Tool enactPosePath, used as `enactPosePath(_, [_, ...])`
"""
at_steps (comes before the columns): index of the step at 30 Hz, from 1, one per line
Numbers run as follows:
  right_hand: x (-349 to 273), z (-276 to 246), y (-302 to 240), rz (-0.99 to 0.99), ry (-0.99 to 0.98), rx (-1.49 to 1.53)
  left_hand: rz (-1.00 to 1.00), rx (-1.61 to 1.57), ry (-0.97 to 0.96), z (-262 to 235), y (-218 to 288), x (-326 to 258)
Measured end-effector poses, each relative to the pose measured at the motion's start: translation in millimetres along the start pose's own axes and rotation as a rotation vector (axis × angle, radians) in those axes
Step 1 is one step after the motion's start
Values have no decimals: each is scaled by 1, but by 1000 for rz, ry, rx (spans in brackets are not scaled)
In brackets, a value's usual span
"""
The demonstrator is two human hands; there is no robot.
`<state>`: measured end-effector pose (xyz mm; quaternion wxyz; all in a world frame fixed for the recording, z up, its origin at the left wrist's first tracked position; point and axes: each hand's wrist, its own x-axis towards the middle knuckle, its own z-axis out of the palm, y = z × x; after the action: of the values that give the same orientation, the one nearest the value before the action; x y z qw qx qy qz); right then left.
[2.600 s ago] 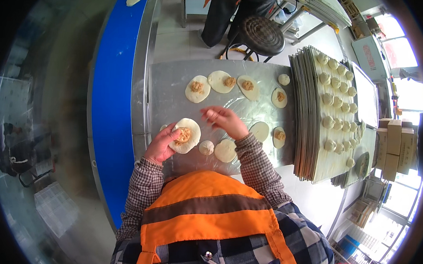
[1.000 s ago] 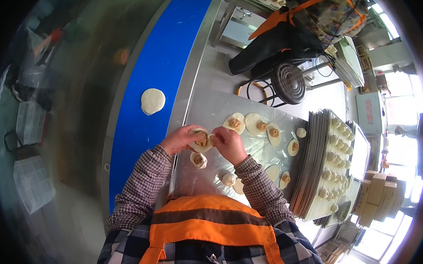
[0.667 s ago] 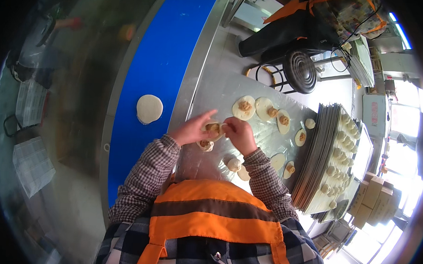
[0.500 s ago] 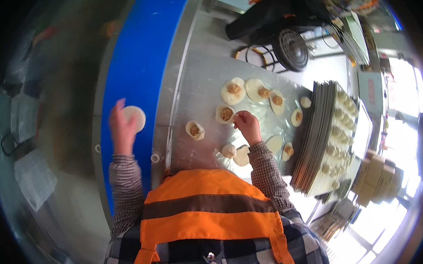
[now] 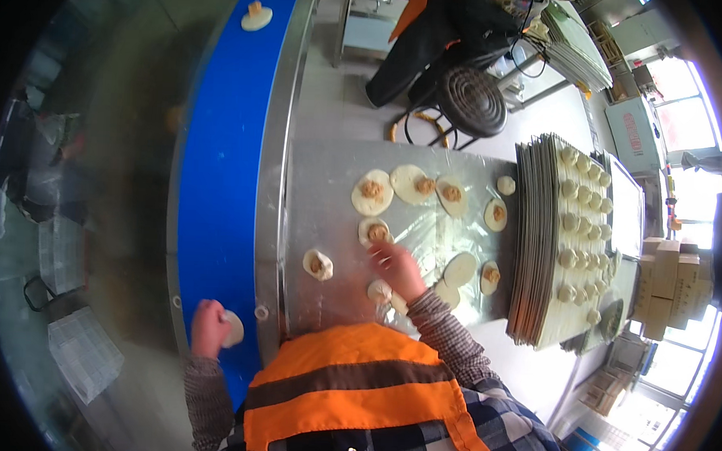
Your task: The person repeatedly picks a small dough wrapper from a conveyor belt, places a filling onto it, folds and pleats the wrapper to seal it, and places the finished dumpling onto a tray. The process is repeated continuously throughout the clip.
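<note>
At the near end of the blue conveyor belt, my left hand [image 5: 209, 328] is closed at the edge of a flat round dough wrapper [image 5: 233, 330]. Over the metal table my right hand [image 5: 399, 270] has its fingers apart and holds nothing. Just beyond its fingertips lies a cupped wrapper with brown filling [image 5: 374, 231]. A partly gathered filled wrapper [image 5: 318, 264] rests to the left, and a closed bun [image 5: 379, 291] sits just nearer me. Open wrappers topped with filling [image 5: 372, 192] lie farther back, while plain dough rounds [image 5: 460, 269] overlap to the right of my hand.
A tall stack of trays [image 5: 533, 239] with rows of small buns on top stands at the table's right. Another filled wrapper [image 5: 257, 17] is at the belt's far end. Beyond the table are a round black stool [image 5: 472, 100] and a person in dark trousers [image 5: 410, 64].
My left hand has come nearer me along the belt with the dough wrapper and closed at its edge. My right hand has let go of the cupped wrapper. The view has shifted.
</note>
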<state>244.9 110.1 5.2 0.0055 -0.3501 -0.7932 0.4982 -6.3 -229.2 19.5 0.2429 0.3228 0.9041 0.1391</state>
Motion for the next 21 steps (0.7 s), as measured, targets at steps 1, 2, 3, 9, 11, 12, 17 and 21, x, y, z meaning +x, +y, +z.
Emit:
enactPosePath(1, [-1,12,-15,-57,-113,155,8,-32,-66,-2,20,-1])
enactPosePath(2, [0,25,-29,-146,-218,285,21,-112,-125,-2,44,-3])
enactPosePath(3, [3,39,-43,-278,-294,217,59,-301,-230,-3,66,-3])
enactPosePath(9, [-2,50,-45,-233,-444,460,285,-1077,-515,0,171,54])
enactPosePath(11, [-8,14,-5,-71,-248,500,307,-1166,-470,0,180,91])
enactPosePath(12, [-10,-3,18,62,-102,553,308,-1133,-411,-2,180,115])
enactPosePath(17, [-23,-53,100,403,286,-459,158,-979,154,-28,129,273])
enactPosePath(21, [-42,-67,95,380,540,-508,-9,-605,467,-45,84,374])
